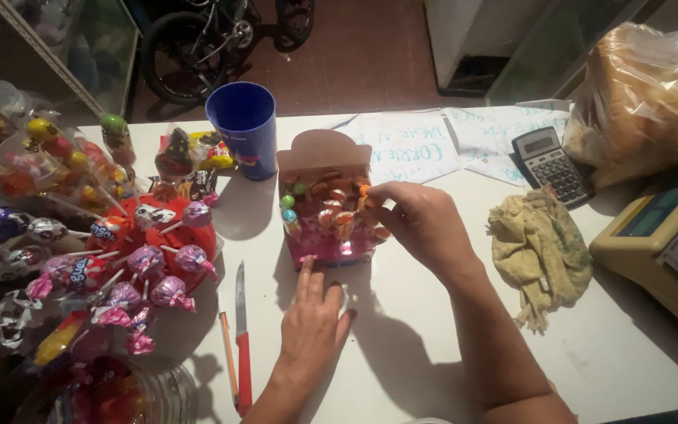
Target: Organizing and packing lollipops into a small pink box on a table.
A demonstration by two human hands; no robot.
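Right hand (421, 224) in lollipop box (327, 208) — left hand (311, 322) steadying

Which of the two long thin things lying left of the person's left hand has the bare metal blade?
The red-handled knife, nearer the left hand; the thin orange pencil beside it shows no blade.

right hand's (421, 224) fingertips hidden in candy box (327, 206), bread bag (649, 94) and scale (661, 243) cut off at right edge
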